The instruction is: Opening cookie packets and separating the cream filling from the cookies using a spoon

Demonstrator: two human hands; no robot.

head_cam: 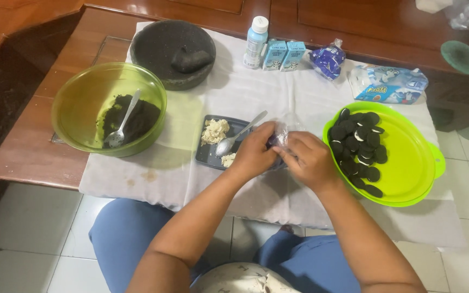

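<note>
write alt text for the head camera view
Two hands, left hand and right hand, pull at a clear wrapper over a dark tray holding cream and a spoon, between a green bowl of dark crumbs and a green plate of sandwich cookies.

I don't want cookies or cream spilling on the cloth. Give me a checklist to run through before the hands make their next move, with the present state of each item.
1. Both hands on the packet: left hand and right hand meet on a clear plastic packet. Ok.
2. Packet open or sealed: hidden by the fingers. Cannot tell.
3. Dark tray within reach: it lies right under the left hand, with cream lumps and a spoon on it. Ok.
4. Room on the green plate: cookies fill only its left side. Ok.
5. Green bowl steady: upright on the cloth, holding dark crumbs and its own spoon. Ok.
</note>
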